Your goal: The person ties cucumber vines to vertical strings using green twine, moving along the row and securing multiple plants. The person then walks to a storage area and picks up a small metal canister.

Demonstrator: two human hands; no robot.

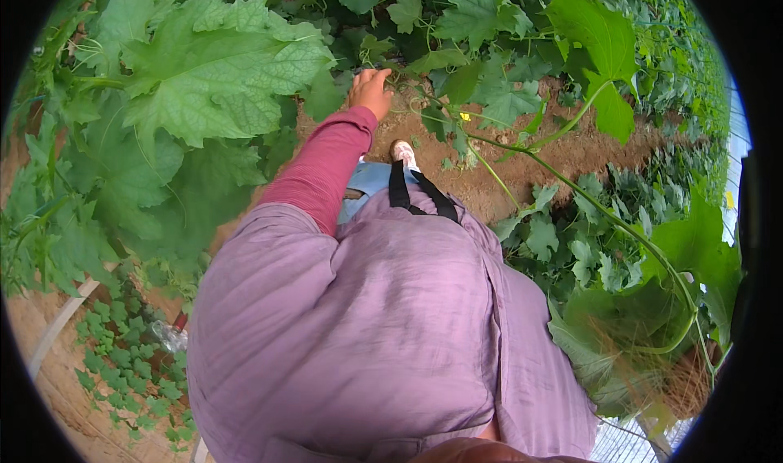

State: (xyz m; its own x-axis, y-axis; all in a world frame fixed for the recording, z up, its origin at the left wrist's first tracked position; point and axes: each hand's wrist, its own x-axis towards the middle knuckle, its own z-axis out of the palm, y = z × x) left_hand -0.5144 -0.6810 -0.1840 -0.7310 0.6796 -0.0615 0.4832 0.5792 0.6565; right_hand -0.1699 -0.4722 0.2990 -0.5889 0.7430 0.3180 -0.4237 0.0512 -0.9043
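Note:
My left hand point(371, 94), in a dark pink sleeve, reaches forward at the upper middle, its back upward and its fingers partly bent and apart. Nothing shows in its grasp; its fingertips are at the edge of lobed green vine leaves. A large lobed leaf point(226, 75) spreads to its left. To its right, tendrils and a long green vine stem point(560, 172) run down towards the lower right, with a yellow flower point(465, 116) near the stem. My right hand is out of view.
Below the hand, a light shoe point(403, 151) stands on bare brown soil point(520, 169). Black straps point(399, 185) hang at my front. A clear plastic bottle point(170, 336) and a curved pale pole point(60, 325) are at lower left. Dense vines line both sides.

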